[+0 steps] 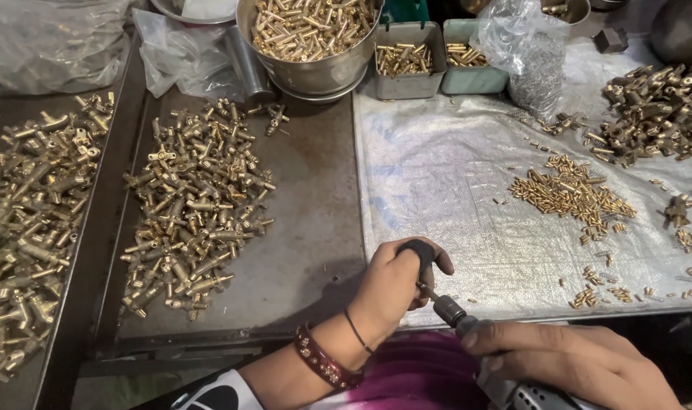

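My left hand (pixel 395 285) is closed near the table's front edge, its thumb wrapped in a dark cover, pinching a small part against the tip of a tool; the part itself is hidden by my fingers. My right hand (pixel 581 361) grips a grey hand-held rotary tool (pixel 467 323) whose thin bit points up-left into my left hand. A heap of brass valve-like fittings (pixel 198 201) lies left of my hands. Small brass pins (pixel 570 193) are spread on the plastic sheet (pixel 444 175) to the right.
A steel bowl (pixel 312 72) full of brass pins stands at the back, with two small grey tubs (pixel 410 80) of pins beside it. More brass fittings lie far left (pixel 31 220) and back right (pixel 653 110). Clear plastic bags (pixel 57 42) sit at the back.
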